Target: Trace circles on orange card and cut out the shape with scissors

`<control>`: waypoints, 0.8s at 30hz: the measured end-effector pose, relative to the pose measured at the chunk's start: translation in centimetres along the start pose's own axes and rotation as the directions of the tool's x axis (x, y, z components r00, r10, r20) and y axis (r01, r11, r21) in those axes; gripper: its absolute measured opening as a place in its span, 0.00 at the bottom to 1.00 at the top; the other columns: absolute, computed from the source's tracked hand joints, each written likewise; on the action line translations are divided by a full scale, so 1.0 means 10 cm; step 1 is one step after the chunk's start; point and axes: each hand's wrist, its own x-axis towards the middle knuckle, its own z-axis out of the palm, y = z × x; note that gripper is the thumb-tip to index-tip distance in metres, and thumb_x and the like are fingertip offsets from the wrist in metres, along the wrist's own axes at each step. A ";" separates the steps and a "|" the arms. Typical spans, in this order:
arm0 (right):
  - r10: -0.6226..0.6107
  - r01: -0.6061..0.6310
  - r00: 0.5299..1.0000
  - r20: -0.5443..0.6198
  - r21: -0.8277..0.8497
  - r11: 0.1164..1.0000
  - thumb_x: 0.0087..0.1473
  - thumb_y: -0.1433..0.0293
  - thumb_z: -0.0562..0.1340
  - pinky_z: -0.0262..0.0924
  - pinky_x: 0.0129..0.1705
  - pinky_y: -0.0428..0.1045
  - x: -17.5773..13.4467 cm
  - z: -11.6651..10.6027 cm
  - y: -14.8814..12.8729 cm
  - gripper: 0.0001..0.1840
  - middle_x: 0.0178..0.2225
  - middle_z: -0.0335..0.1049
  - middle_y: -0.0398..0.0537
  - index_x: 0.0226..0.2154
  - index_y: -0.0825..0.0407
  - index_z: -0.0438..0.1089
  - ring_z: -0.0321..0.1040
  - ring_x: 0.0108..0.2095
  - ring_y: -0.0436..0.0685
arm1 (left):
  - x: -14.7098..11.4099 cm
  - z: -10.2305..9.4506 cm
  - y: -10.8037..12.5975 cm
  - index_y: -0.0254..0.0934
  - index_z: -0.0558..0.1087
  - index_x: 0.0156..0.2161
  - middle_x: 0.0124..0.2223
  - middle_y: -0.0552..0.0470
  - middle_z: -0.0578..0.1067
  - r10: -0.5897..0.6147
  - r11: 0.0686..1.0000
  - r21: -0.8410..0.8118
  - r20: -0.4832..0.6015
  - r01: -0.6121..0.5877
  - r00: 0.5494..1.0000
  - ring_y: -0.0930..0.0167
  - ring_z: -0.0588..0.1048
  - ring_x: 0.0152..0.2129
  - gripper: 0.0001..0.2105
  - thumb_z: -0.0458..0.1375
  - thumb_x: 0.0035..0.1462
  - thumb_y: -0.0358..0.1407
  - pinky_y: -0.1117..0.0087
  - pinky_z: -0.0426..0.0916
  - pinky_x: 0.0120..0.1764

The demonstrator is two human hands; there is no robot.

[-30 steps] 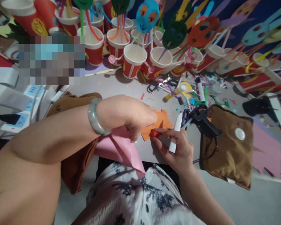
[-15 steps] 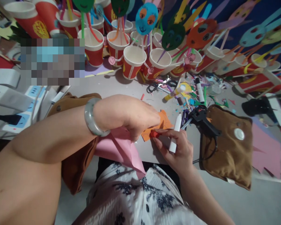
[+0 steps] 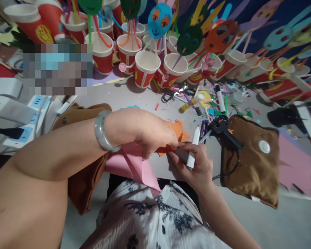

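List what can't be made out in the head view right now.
All in the head view:
- Red piece: outline mostly hidden by the left hand and right hand fingers.
- Orange paper: left part behind the left hand.
- Bright green cutout: cut off by the top edge.
- Front cup: lettering too small and blurred.
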 end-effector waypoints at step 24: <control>0.088 -0.088 0.996 0.035 0.010 0.996 0.54 0.67 0.68 0.67 0.36 0.55 -0.03 -0.03 0.03 0.11 0.33 0.77 0.45 0.39 0.46 0.66 0.74 0.33 0.59 | -0.01 0.01 0.02 0.39 0.76 0.47 0.43 0.50 0.76 -0.009 1.000 0.027 0.017 0.008 1.000 0.67 0.70 0.36 0.20 0.65 0.46 0.26 0.68 0.62 0.39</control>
